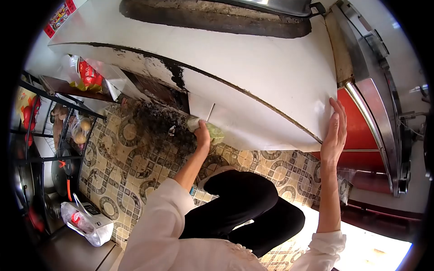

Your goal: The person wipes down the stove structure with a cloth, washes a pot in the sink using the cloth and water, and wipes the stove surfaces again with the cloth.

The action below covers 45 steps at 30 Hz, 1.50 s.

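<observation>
My left hand (pixel 203 134) is closed on a crumpled pale green cloth (pixel 216 131), pressed low against the white tiled side (pixel 235 124) of the stove base. Part of the cloth sticks out on either side of my fingers. To the left of that hand is a soot-blackened opening (pixel 158 90) in the base. My right hand (pixel 333 133) lies with fingers stretched out along the right corner of the white stove top (pixel 253 63). It holds nothing.
Black ash and debris (pixel 158 124) lie on the patterned floor (pixel 108 162) before the opening. At left, a black rack (pixel 49 160) holds bags and pans. A white box (pixel 97 223) stands below it. A red-fronted cabinet (pixel 359 122) is at right, and a dark pan (pixel 271 7) sits on top.
</observation>
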Available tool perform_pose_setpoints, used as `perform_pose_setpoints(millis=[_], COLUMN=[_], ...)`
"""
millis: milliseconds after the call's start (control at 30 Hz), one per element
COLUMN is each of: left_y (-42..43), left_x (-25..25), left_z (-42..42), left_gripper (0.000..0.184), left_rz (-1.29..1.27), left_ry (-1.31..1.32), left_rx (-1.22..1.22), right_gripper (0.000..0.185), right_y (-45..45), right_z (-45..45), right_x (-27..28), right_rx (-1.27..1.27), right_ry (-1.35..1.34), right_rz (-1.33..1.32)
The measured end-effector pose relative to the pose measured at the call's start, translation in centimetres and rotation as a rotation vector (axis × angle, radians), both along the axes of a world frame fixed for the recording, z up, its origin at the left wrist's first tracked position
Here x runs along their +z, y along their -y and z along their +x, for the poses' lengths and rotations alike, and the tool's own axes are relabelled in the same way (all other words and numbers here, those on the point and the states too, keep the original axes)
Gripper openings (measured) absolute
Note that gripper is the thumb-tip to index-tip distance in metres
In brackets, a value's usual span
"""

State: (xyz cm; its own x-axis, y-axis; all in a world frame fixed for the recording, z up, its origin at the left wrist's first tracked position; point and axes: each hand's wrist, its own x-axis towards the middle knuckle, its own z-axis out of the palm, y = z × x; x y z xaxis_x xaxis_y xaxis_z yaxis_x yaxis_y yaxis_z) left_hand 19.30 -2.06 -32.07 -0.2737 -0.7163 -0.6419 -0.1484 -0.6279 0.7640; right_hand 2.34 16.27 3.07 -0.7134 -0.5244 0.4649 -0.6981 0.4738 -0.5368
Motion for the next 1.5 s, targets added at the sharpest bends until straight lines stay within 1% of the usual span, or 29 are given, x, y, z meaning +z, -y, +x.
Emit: perform_pose_setpoints(millis=[67, 100, 167, 200, 267, 300, 333, 400, 467, 500, 533, 600, 633, 700, 733, 833, 933, 967, 1000, 1067, 1100, 1133, 1200, 1233, 1267, 1333, 1400, 1433, 1500], left_y=[-0.5, -0.5, -0.3, -0.4, -1.6, -2.6, -2.9, -2.8, -3.2, -3.2, -3.2, -2.8, -2.6, -2.4, -2.5, -2.6, -4.5, -4.6, -5.6, -7.6, -8.9, -9.8, -11.6, -11.9, -12.1, -12.3, -12.3, -12.2, -11.9], left_x=[2.3, 2.3, 2.6, 2.8, 9.5, 14.7, 17.2, 20.3, 24.3, 25.1, 24.9, 22.2, 21.6, 20.5, 19.8, 16.9, 14.1, 14.3, 14.6, 18.4, 21.1, 21.4, 22.1, 20.7, 17.7, 14.6, 13.1, 12.7, 11.9], left_z=[-0.5, -0.5, 0.5, 0.6, 1.4, 1.8, 2.0, 2.4, 2.5, 2.2, 2.0, 1.9, 1.7, 1.1, 0.9, -0.1, -1.7, -2.0, -2.2, -2.1, -2.1, -2.7, -3.7, -3.9, -4.1, -4.4, -4.2, -4.3, -4.0], left_gripper=[0.058, 0.058, 0.053, 0.053, 0.04, 0.034, 0.03, 0.027, 0.026, 0.035, 0.036, 0.038, 0.038, 0.043, 0.043, 0.045, 0.045, 0.04, 0.04, 0.021, 0.013, 0.014, 0.015, 0.015, 0.018, 0.023, 0.034, 0.043, 0.045], left_rz=[0.297, 0.292, 0.268, 0.257, -0.145, -0.204, -0.328, -0.562, -0.608, -0.559, -0.523, -0.664, -0.661, -0.354, -0.349, 0.109, 0.095, 0.147, 0.152, -0.026, -0.097, -0.204, -0.47, -0.47, -0.822, -1.164, -1.423, -1.583, -1.599], left_ry=[0.082, 0.071, -0.133, -0.137, 0.007, -0.105, -0.156, -0.255, -0.23, -0.267, -0.302, -0.194, -0.201, -0.183, -0.182, -0.181, -0.166, -0.199, -0.205, -0.297, -0.308, -0.289, -0.379, -0.383, -0.272, -0.152, -0.059, -0.008, -0.029], left_rx=[0.164, 0.161, 0.052, 0.053, -0.071, -0.017, -0.033, -0.079, 0.006, 0.099, 0.097, -0.054, -0.068, -0.024, -0.033, 0.093, 0.101, 0.117, 0.096, 0.017, 0.045, 0.101, 0.11, 0.106, -0.094, -0.302, -0.437, -0.423, -0.483], right_gripper=[0.047, 0.046, 0.045, 0.045, 0.045, 0.044, 0.044, 0.044, 0.044, 0.044, 0.044, 0.043, 0.042, 0.042, 0.042, 0.042, 0.046, 0.047, 0.049, 0.049, 0.049, 0.049, 0.049, 0.049, 0.049, 0.049, 0.047, 0.046, 0.046], right_y=[0.0, -0.1, -0.3, -0.2, -0.3, -0.4, -0.4, -0.3, -0.3, -0.4, -0.5, -0.3, -0.2, -0.2, -0.2, -0.2, -0.3, -0.3, -0.3, -0.4, -0.4, -0.5, -0.5, -0.4, -0.3, -0.3, -0.4, -0.4, -0.4], right_z=[-0.1, -0.2, -0.1, -0.2, -0.4, -0.4, -0.3, -0.2, -0.3, -0.4, -0.4, 0.1, 0.2, 0.2, 0.2, -0.1, -0.1, 0.1, 0.1, -0.3, -0.2, -0.1, -0.2, -0.1, -0.2, -0.2, -0.3, -0.3, -0.3], right_x=[-0.1, 0.0, 0.0, -0.1, -0.2, -0.3, -0.3, -0.2, -0.2, -0.4, -0.4, -0.1, -0.1, 0.0, -0.1, -0.1, -0.2, -0.1, 0.0, -0.3, -0.4, -0.5, -0.7, -0.8, -0.9, -0.6, -0.6, -0.6, -0.6], right_rx=[-0.008, -0.014, -0.02, -0.023, -0.011, -0.002, 0.003, -0.007, -0.026, -0.026, -0.029, -0.062, -0.063, -0.073, -0.062, -0.05, -0.097, -0.103, -0.107, -0.107, -0.104, -0.099, -0.114, -0.119, -0.124, -0.127, -0.102, -0.098, -0.091], right_ry=[-0.016, -0.035, -0.053, -0.049, -0.046, -0.043, -0.035, -0.012, -0.01, -0.021, -0.03, -0.021, -0.017, -0.013, -0.011, -0.016, -0.064, -0.062, -0.06, -0.074, -0.062, -0.05, -0.062, -0.054, -0.049, -0.04, -0.045, -0.046, -0.046], right_rz=[0.018, 0.036, 0.042, 0.034, 0.022, 0.021, 0.015, 0.007, 0.01, 0.018, 0.032, 0.046, 0.044, 0.046, 0.034, 0.019, 0.07, 0.071, 0.071, 0.052, 0.046, 0.041, 0.052, 0.053, 0.053, 0.043, 0.034, 0.024, 0.022])
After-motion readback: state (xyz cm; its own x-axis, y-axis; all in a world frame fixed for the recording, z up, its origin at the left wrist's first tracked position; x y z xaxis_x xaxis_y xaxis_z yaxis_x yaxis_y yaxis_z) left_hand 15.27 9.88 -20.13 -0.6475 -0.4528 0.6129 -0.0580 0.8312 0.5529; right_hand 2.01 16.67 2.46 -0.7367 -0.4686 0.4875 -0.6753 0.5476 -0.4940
